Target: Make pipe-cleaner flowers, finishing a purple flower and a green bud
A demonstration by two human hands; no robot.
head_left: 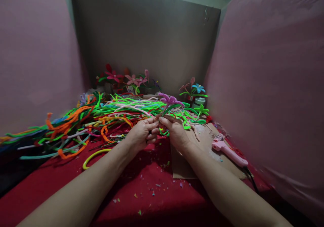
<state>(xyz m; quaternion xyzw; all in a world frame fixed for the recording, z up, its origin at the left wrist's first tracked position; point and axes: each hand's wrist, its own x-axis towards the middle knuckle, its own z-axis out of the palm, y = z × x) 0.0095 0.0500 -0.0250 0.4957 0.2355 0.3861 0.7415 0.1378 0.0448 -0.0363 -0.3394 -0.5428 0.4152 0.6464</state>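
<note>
A purple pipe cleaner flower (169,100) stands tilted above my two hands, green leaf-like pieces just under its petals. Around the lower part of its stem the fingers of my left hand (146,131) are closed in a pinch. My right hand (174,130) pinches the same spot from the other side, thumb against the stem. The fingertips of both hands meet, so the stem's lower end is hidden.
Loose pipe cleaners (121,109) pile up behind and left. Scissors with a yellow handle (95,157) lie on the red cloth (141,193). Right, a pink glue gun (230,152) rests on cardboard (207,159) near a green flower (201,110). Finished flowers (133,79) stand behind.
</note>
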